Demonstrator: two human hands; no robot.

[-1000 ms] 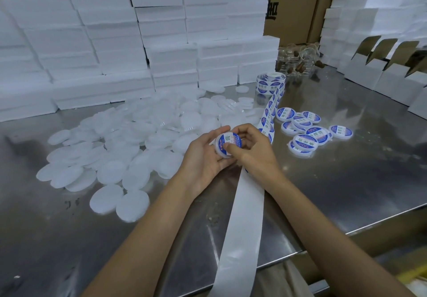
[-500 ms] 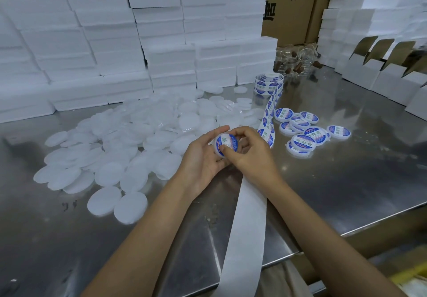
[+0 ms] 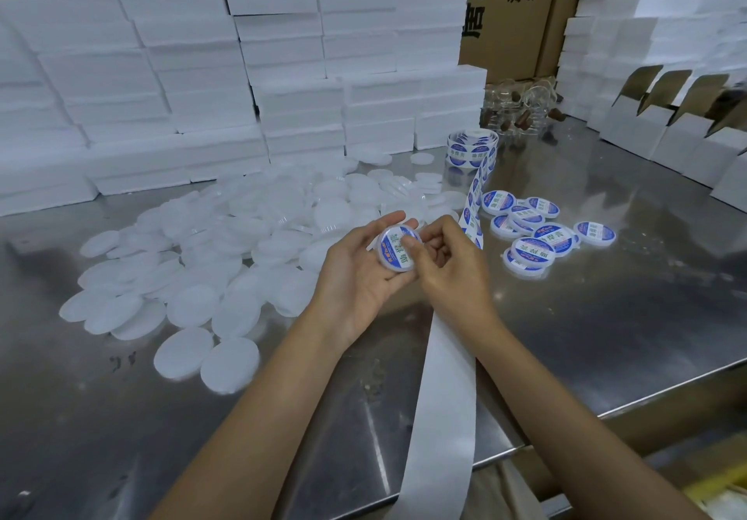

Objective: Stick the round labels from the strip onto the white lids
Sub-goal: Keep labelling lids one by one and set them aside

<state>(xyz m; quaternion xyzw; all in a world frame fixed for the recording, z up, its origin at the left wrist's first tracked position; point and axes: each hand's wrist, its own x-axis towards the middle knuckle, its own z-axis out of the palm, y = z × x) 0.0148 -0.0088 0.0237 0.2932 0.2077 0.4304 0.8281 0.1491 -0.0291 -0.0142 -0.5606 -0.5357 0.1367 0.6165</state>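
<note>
Over steel table point(image 3: 606, 317), both hands press labelled lid point(image 3: 398, 252).

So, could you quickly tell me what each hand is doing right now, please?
Left hand: holding a labelled lid.
Right hand: thumb pressing the label down.

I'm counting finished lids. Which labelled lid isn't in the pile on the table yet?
The labelled lid held in the left hand, with the right hand's thumb pressing its label. The other labelled lids lie on the table, right of the strip.
</note>
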